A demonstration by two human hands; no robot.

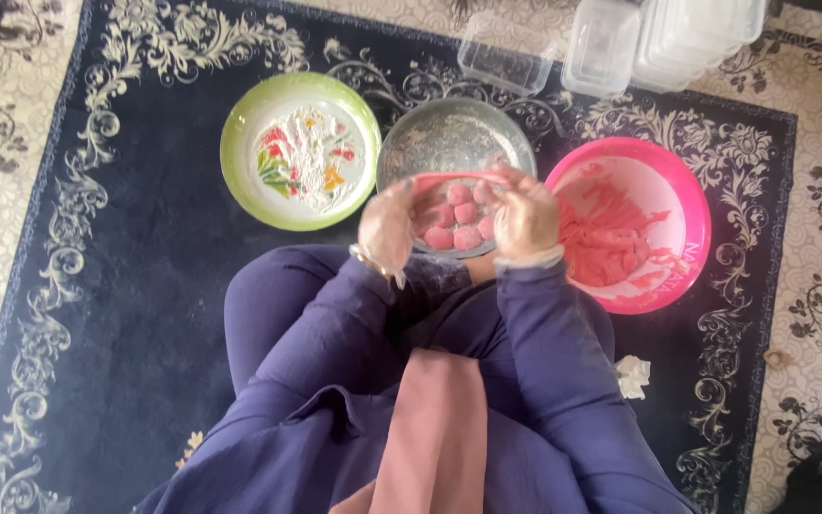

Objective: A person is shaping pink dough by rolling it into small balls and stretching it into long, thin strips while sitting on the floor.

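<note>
Pink dough strip (459, 178) stretched left-right between gloved left hand (387, 227) and right hand (525, 217), both pinching it, above the metal bowl (449, 138).

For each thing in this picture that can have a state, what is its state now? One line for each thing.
left hand: gloved, holding one end of the pink strip
right hand: gloved, holding the other end
pink dough strip: stretched between the hands
metal bowl: holds several pink balls
pink balls: rounded, lying together
green plate: dusted with white powder
pink bowl: holds pink strips
clear containers: no contents visible, some stacked
</note>
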